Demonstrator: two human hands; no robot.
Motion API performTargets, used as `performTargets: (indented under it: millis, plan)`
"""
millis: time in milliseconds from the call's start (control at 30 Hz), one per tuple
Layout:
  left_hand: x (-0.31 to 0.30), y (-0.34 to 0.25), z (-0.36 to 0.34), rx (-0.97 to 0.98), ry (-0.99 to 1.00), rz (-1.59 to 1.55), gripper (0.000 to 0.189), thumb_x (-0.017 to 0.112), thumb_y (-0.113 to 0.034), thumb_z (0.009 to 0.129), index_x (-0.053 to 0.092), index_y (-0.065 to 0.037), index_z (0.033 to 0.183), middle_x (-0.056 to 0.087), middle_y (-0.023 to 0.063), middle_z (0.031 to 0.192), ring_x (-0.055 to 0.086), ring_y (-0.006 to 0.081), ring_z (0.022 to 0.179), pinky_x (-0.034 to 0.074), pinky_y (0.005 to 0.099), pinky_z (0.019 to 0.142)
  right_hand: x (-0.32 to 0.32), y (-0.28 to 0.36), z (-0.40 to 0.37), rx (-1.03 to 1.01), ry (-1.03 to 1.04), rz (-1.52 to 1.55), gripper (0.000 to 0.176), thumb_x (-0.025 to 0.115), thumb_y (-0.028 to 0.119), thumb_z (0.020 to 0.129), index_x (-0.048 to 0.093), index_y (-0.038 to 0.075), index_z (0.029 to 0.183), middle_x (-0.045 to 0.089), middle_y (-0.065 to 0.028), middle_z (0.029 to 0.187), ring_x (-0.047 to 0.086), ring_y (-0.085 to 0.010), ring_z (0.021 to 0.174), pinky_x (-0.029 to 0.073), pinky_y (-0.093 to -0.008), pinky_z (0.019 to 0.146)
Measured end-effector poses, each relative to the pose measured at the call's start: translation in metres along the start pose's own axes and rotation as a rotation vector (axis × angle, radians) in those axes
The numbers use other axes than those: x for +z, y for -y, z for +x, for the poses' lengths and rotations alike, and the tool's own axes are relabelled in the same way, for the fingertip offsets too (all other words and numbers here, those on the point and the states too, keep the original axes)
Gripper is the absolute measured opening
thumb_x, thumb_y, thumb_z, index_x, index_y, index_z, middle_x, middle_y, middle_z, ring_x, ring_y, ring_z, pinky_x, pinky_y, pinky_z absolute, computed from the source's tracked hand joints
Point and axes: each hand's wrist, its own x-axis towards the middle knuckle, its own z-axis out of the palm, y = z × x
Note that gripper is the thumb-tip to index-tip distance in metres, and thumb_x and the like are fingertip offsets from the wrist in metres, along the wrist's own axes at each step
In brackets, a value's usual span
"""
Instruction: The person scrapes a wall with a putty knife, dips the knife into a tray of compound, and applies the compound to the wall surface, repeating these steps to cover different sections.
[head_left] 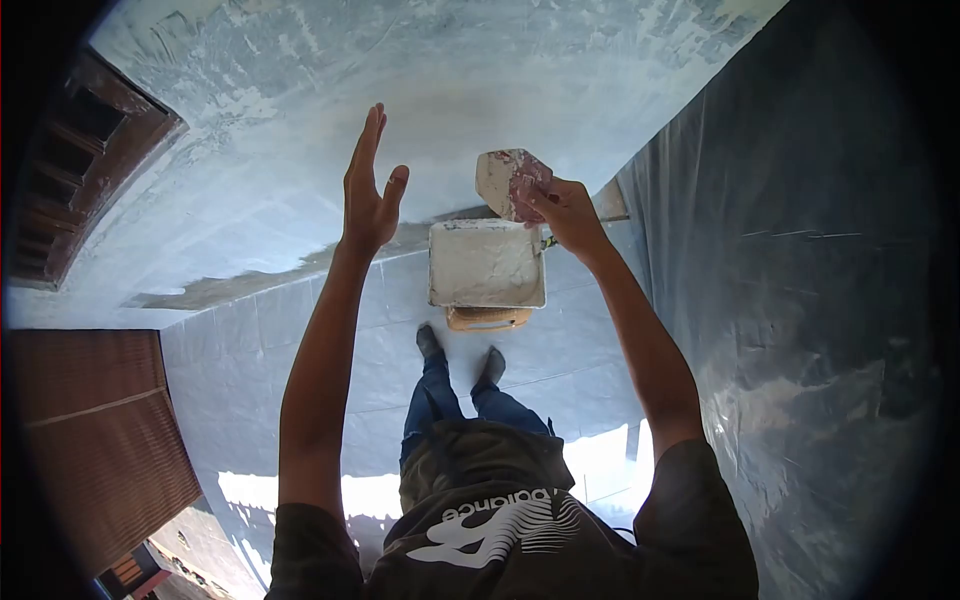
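Note:
My left hand (370, 205) is raised in front of the wall (430, 110), its fingers straight and close together and the thumb apart. Nothing is in it. Between the thumb and fingers of my right hand (572, 215) is a flat, reddish putty spreader (515, 185), its face partly coated in pale putty. Just below it, a shallow rectangular tray (433, 265) carries a layer of the same pale putty. A small yellow-and-black tool handle (548, 242) shows at the tray's right edge.
The tray rests on a tan stool (488, 319) in front of my feet. Sheeting covers the floor (290, 370). To the right hangs a dark plastic sheet (780, 300). At the left are a brown wooden window frame (110, 140) and a brown corrugated panel (95, 420).

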Motion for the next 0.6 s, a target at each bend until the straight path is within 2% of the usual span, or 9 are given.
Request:
performTargets:
  millis: [167,233,300,333,400,433,500,533,600]
  plan:
    - [0.037,0.056,-0.089,-0.188,0.046,-0.038,0.078,0.053,-0.046,0.098,0.025,0.0,0.155,0.037,0.0238,0.155,0.037,0.0392,0.143,0.031,0.0497,0.116,-0.016,-0.157,-0.026,0.196,-0.023,-0.215,0.024,0.066,0.019,0.093,0.069,-0.004,0.086,0.064,-0.0048,0.07,0.061,-0.0076,0.068,0.052,-0.0273,0.061]
    - [0.048,0.078,-0.125,-0.272,0.112,0.01,0.076,0.057,-0.041,0.097,0.027,0.0,0.154,0.037,0.0238,0.155,0.036,0.0394,0.143,0.03,0.0492,0.116,-0.012,-0.2,-0.035,0.244,-0.055,-0.28,0.023,0.068,0.018,0.089,0.068,-0.003,0.081,0.063,-0.0079,0.065,0.06,-0.0126,0.062,0.051,-0.032,0.059]
    - [0.055,0.096,-0.157,-0.325,0.127,0.016,0.075,0.058,-0.037,0.096,0.028,0.001,0.153,0.038,0.0244,0.154,0.037,0.0405,0.143,0.031,0.049,0.116,-0.009,-0.239,-0.046,0.303,-0.028,-0.618,0.021,0.066,0.018,0.089,0.069,-0.002,0.083,0.064,-0.0148,0.067,0.063,-0.0263,0.061,0.05,-0.0386,0.062]
    - [0.058,0.104,-0.17,-0.343,0.139,0.025,0.075,0.059,-0.037,0.096,0.028,0.002,0.153,0.039,0.0248,0.153,0.038,0.0409,0.142,0.031,0.0489,0.116,-0.004,-0.26,-0.05,0.324,-0.016,-0.62,0.021,0.066,0.018,0.089,0.069,-0.002,0.083,0.064,-0.0148,0.067,0.063,-0.0263,0.061,0.05,-0.0386,0.062]
    - [0.066,0.119,-0.195,-0.371,0.14,0.015,0.075,0.059,-0.036,0.096,0.029,0.003,0.152,0.041,0.0263,0.151,0.04,0.0421,0.141,0.032,0.0486,0.115,0.007,-0.296,-0.06,0.187,-0.027,-0.836,0.019,0.063,0.017,0.089,0.071,0.0,0.09,0.063,-0.0209,0.079,0.063,-0.0378,0.075,0.051,-0.044,0.068]
    - [0.07,0.125,-0.206,-0.39,0.144,0.008,0.075,0.059,-0.036,0.096,0.029,0.003,0.152,0.041,0.0263,0.151,0.04,0.0421,0.141,0.032,0.0486,0.115,0.012,-0.312,-0.065,0.205,-0.017,-0.839,0.019,0.063,0.017,0.089,0.071,0.0,0.09,0.063,-0.0209,0.079,0.063,-0.0378,0.075,0.051,-0.044,0.068]
    - [0.077,0.136,-0.223,-0.425,0.15,-0.01,0.075,0.06,-0.037,0.096,0.031,0.004,0.151,0.042,0.0271,0.15,0.039,0.0428,0.141,0.033,0.0481,0.115,0.025,-0.335,-0.067,0.084,0.013,-0.93,0.019,0.062,0.015,0.091,0.072,0.0,0.097,0.062,-0.0233,0.086,0.062,-0.0379,0.088,0.052,-0.0478,0.077]
    - [0.079,0.14,-0.232,-0.443,0.159,-0.015,0.075,0.06,-0.037,0.096,0.031,0.004,0.151,0.042,0.0271,0.15,0.039,0.0428,0.141,0.033,0.0481,0.115,0.032,-0.343,-0.066,0.089,0.061,-1.103,0.018,0.062,0.012,0.089,0.073,0.003,0.1,0.062,-0.0212,0.094,0.061,-0.0356,0.093,0.054,-0.0474,0.08]
    - [0.083,0.146,-0.245,-0.472,0.189,-0.008,0.074,0.06,-0.035,0.095,0.031,0.005,0.15,0.042,0.0281,0.149,0.04,0.0434,0.14,0.033,0.0472,0.114,0.044,-0.355,-0.067,0.118,0.093,-1.16,0.018,0.062,0.011,0.088,0.073,0.003,0.101,0.062,-0.0203,0.099,0.061,-0.0356,0.095,0.055,-0.0457,0.081]
